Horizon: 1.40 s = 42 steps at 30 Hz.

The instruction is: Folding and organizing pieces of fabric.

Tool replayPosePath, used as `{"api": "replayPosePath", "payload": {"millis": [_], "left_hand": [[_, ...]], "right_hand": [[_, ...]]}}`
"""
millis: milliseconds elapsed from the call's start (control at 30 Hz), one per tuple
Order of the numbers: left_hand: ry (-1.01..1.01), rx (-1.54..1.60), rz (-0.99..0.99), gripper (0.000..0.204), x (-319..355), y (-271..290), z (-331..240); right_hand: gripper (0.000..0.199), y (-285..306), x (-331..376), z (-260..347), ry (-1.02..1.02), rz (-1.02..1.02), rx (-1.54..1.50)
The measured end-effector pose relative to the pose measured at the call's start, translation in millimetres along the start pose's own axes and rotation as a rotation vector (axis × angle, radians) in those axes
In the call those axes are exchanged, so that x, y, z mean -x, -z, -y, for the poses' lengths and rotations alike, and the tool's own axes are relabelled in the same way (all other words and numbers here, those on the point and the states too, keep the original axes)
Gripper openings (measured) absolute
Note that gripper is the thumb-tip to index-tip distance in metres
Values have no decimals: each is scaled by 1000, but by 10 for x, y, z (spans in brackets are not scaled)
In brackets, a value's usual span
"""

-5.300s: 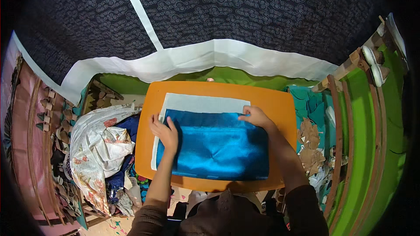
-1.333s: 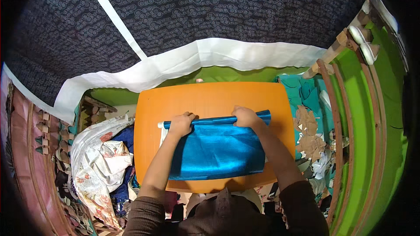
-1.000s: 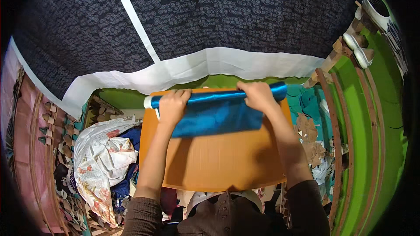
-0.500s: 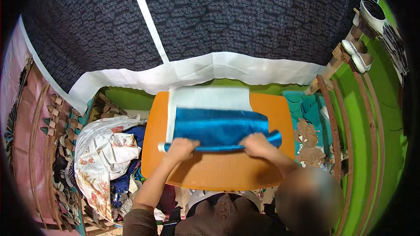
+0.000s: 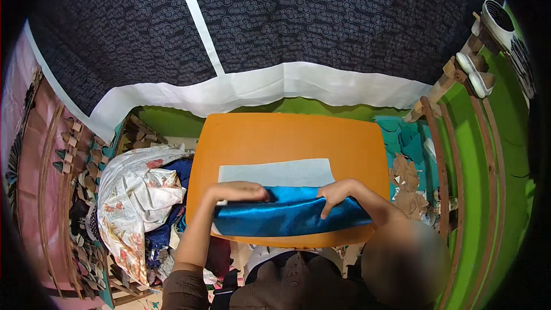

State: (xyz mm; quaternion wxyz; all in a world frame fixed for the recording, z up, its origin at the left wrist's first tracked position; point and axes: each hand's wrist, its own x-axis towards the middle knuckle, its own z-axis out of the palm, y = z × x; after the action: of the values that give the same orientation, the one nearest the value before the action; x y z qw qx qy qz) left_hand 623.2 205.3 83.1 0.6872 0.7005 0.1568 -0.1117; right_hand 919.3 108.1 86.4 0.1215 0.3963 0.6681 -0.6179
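Two hands on blue cloth (image 5: 290,218), folded at near edge of orange table (image 5: 287,138). Left hand (image 5: 238,191) flat, pressing cloth's 10 o'clock corner. Right hand (image 5: 338,192) gripping top fold at 1 o'clock. White sheet (image 5: 275,172) underneath, poking out at 12. Patterned fabric heap (image 5: 140,195) at 9.
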Motion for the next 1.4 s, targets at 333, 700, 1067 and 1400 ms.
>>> {"api": "replayPosePath", "payload": {"millis": [333, 700, 1067, 1400], "left_hand": [[623, 70, 259, 83, -469, -80, 596], [381, -349, -246, 69, 223, 535, -47], [250, -1075, -1004, 54, -440, -488, 478], [371, -1053, -934, 63, -496, -765, 1000]], "right_hand": [[36, 219, -92, -26, 5, 201, -4], [44, 857, -417, -445, -144, -30, -8], [47, 970, -1077, -729, -388, -506, 302], [39, 617, -995, -849, -384, -611, 314]]}}
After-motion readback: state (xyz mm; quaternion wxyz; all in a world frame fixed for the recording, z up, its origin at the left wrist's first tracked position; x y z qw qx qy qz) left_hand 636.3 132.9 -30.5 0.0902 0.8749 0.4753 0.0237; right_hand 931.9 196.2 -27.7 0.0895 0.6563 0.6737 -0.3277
